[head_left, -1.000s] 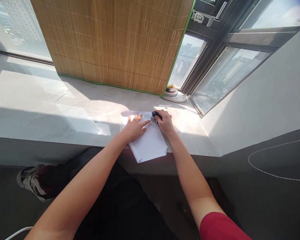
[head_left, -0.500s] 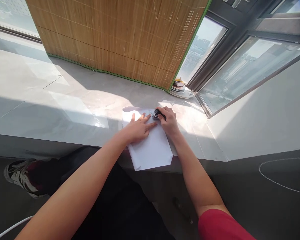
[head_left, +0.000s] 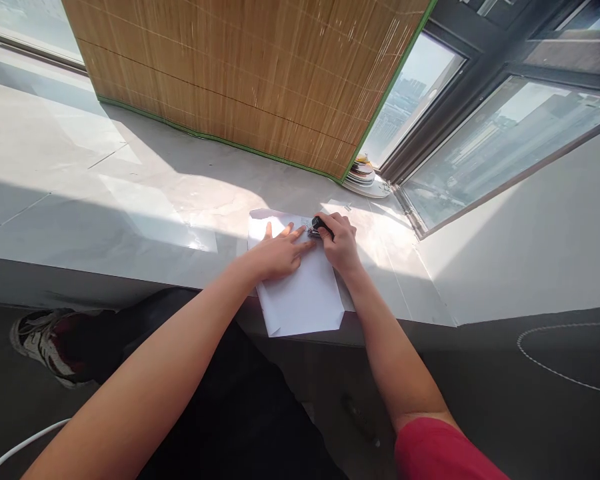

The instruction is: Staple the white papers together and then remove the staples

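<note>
A white sheet of paper (head_left: 305, 300) with folded corners lies on the pale stone sill, its near end sticking out past the front edge. My left hand (head_left: 280, 257) rests flat on the paper's left side, fingers spread. Wrapped around a small black stapler (head_left: 319, 224) with a metal jaw, my right hand (head_left: 341, 241) is at the paper's upper right edge. The stapler's jaw is close to my left fingertips. Some small dark marks or bits show on the paper by the jaw; I cannot make out what they are.
A bamboo blind (head_left: 250, 80) with green edging hangs in front, its lower edge at the sill (head_left: 150, 220). A stack of round, plate-like pieces (head_left: 366, 179) sits in the corner by the window (head_left: 510, 133). A beaded cord (head_left: 540, 365) hangs at the right.
The camera view has shifted slightly. Both hands, the paper and the stapler keep nearly the same places relative to each other.
</note>
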A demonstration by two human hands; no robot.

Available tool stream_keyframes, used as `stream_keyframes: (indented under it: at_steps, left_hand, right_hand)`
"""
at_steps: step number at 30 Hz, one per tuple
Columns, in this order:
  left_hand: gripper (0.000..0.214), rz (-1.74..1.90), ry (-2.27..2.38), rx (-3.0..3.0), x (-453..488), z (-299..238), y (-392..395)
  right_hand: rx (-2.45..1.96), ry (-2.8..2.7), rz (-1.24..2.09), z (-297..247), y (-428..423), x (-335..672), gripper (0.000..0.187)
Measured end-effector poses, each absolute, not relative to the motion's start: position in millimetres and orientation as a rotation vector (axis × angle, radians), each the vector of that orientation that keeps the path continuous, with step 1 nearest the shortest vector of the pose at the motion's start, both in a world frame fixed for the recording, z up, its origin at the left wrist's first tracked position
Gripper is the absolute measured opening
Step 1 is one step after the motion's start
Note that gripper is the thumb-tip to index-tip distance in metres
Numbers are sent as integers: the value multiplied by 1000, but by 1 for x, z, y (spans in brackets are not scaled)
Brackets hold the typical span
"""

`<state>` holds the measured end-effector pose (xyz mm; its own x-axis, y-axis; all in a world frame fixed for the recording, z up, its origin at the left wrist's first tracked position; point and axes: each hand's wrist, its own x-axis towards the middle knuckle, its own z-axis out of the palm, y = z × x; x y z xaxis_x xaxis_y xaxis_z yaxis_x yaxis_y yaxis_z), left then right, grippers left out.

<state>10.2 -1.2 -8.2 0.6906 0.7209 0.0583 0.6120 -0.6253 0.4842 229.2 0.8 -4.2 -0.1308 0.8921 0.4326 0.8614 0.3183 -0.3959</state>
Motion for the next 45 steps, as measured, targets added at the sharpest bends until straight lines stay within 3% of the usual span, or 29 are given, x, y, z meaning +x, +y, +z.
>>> stream_keyframes:
  at_steps: [20,27,45]
  left_hand:
    - [58,372,1035,2439,11,-8,-1]
    - [62,103,1093,2557,11,12,-9]
    - [60,91,1088,2589,10,13,-8]
  right_hand:
    - [-1554,-2071,42,-6,2,230,41]
    - [-1584,-2080,2,-4,0,229,41]
    - [-1658,-2159,-121,-1,-5,221,41]
